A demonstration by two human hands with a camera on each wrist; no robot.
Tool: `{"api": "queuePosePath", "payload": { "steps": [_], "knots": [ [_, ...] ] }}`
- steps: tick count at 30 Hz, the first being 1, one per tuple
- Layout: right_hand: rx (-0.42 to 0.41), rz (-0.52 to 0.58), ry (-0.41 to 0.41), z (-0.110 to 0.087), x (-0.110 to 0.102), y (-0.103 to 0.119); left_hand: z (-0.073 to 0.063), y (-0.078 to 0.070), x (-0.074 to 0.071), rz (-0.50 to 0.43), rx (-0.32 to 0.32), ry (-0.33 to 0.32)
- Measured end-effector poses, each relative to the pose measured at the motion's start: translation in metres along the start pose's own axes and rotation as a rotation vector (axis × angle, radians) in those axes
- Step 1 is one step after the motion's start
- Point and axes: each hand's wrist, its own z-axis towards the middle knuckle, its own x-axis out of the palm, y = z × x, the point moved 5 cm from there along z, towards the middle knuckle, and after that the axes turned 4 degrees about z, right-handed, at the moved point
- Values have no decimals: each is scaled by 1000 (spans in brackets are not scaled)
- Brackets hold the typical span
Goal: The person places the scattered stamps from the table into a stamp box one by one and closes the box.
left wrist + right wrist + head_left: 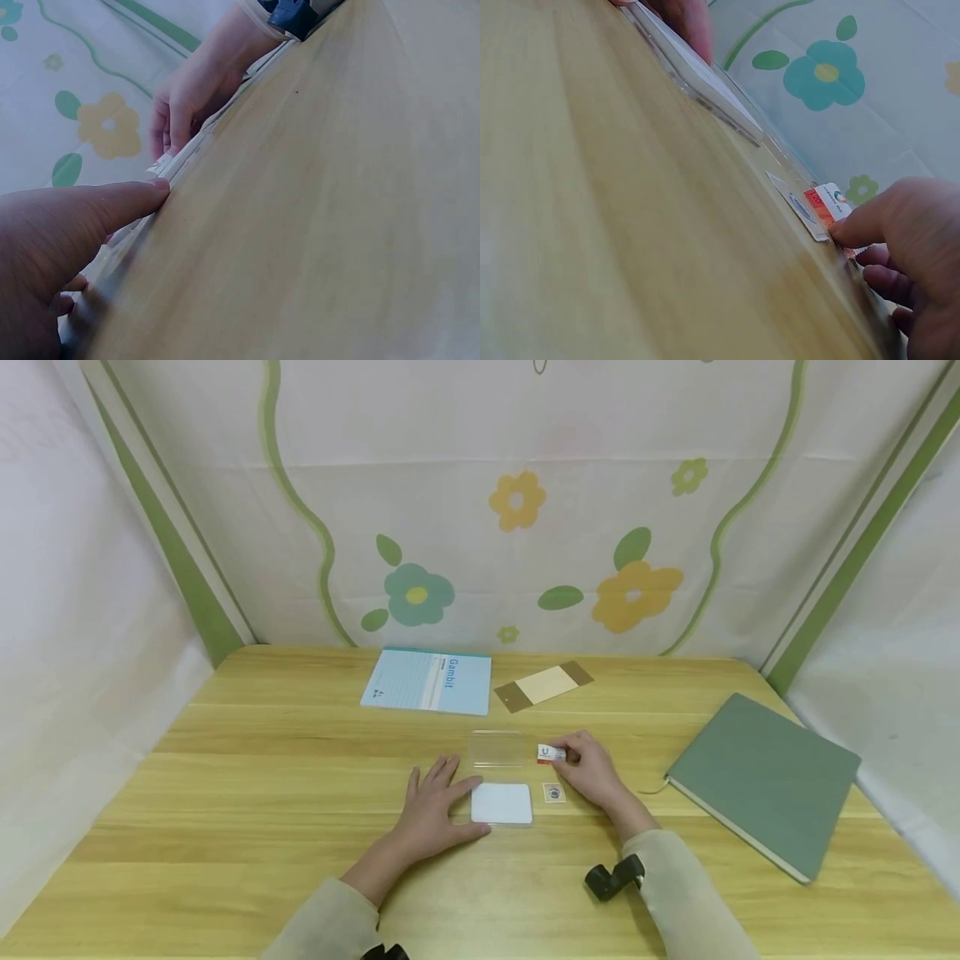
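A clear plastic case with a white card [501, 803] inside lies on the table in the head view. My left hand [429, 812] rests at its left side, fingers spread, with thumb and index fingertip at its two left corners. Between thumb and fingers my right hand [594, 770] pinches a red and white stamp [829, 201], tilted up from the table in the right wrist view. Just in front of that hand lies a small square stamp [553, 793] with a dark round picture. Behind the case lies a clear plastic lid [497, 749].
Toward the back lie a light blue notebook [427, 682] and a brown and cream paper strip [544, 686]. A green hardcover book [765, 785] with a ribbon lies at the right. Printed curtains [450, 527] stand along the table's back and sides.
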Motion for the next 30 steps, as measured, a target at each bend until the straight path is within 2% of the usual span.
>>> {"api": "queuePosePath", "payload": {
  "steps": [10,14,18,23,26,30],
  "knots": [
    [58,37,-17,3,-3,4,1,0,0,7,-7,1],
    [75,136,-7,2,-3,15,0,-1,0,5,-8,-2],
    [97,255,31,-4,2,34,1,0,0,13,-6,-14],
    [114,360,118,-17,19,56,1,-1,0,23,-10,-19],
    [87,378,169,-24,30,63,1,-1,-1,27,-16,-17],
    [33,339,201,-28,41,64,1,-2,-1,28,-16,-23]
  ]
}}
